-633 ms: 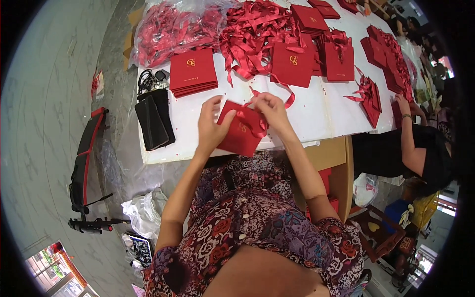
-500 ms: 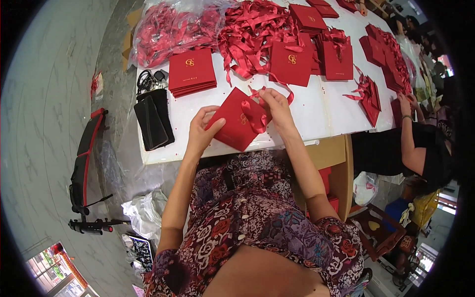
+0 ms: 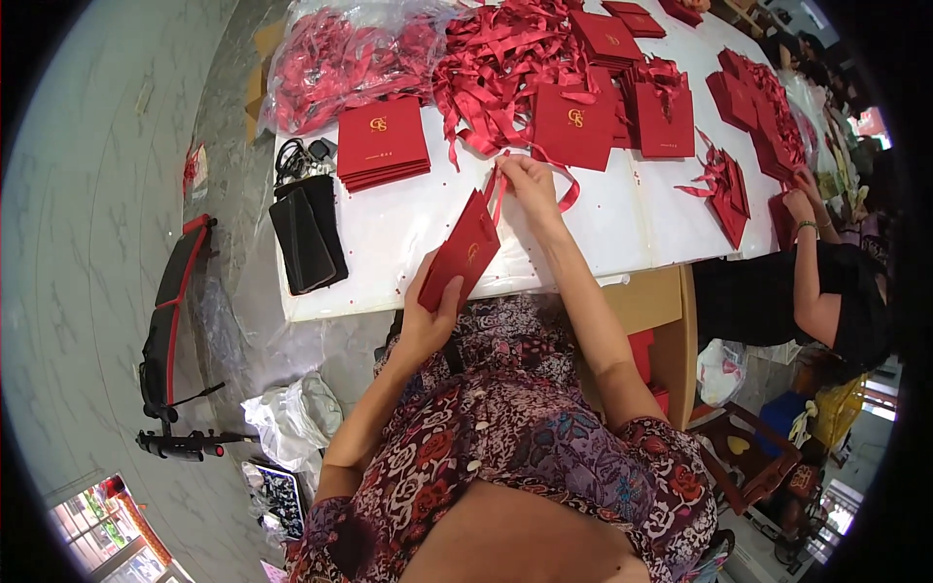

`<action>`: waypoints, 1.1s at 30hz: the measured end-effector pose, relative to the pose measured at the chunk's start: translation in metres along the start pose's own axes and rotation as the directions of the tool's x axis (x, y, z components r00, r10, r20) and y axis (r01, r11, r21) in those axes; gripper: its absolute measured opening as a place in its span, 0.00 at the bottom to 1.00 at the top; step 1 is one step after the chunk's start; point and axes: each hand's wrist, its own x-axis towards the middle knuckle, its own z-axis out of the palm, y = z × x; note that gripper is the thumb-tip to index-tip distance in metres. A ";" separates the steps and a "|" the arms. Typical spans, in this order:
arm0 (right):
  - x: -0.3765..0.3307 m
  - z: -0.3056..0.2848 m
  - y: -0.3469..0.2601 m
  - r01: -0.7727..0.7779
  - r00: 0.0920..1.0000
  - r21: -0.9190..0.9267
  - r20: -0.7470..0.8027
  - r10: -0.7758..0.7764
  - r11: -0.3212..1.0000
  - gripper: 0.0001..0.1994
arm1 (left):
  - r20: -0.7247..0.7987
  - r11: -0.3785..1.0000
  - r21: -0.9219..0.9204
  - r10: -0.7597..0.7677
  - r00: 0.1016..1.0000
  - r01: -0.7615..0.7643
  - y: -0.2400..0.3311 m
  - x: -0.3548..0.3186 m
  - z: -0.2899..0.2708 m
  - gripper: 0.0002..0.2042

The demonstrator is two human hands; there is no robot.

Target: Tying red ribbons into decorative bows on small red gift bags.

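A small red paper gift bag with gold print is tilted just over the table's near edge. My left hand is closed round its lower part, thumb on the printed side. Above the bag's mouth my right hand pinches a red ribbon that runs down to the bag's top edge. A loose end of ribbon curls out to the right of that hand. Whether the ribbon passes through holes in the bag cannot be made out.
On the white table lie a stack of red bags, a heap of red ribbons, a clear plastic sack of ribbons and a black phone. More bags stand farther right, where another person's arm works.
My left hand has turned the bag from face-on to nearly edge-on and drawn it lower. My right hand has moved slightly up and left, pulling the ribbon up from the bag.
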 end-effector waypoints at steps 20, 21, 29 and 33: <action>-0.012 -0.036 0.002 0.241 0.950 -0.720 0.039 -0.308 0.650 0.08 | 0.298 0.653 0.661 0.223 0.928 -0.369 -0.027 0.046 0.016 0.33; -0.014 -0.041 0.001 0.240 0.951 -0.720 0.041 -0.306 0.651 0.08 | 0.296 0.654 0.662 0.221 0.929 -0.366 -0.031 0.055 0.014 0.33; -0.030 -0.031 -0.009 0.276 0.941 -0.703 0.058 -0.334 0.655 0.09 | 0.241 0.555 0.760 0.244 0.940 -0.339 -0.047 0.087 0.005 0.25; -0.014 -0.020 0.006 0.377 0.845 -0.862 0.169 -0.507 0.341 0.12 | 0.229 0.560 0.756 0.258 0.939 -0.339 -0.049 0.086 0.010 0.25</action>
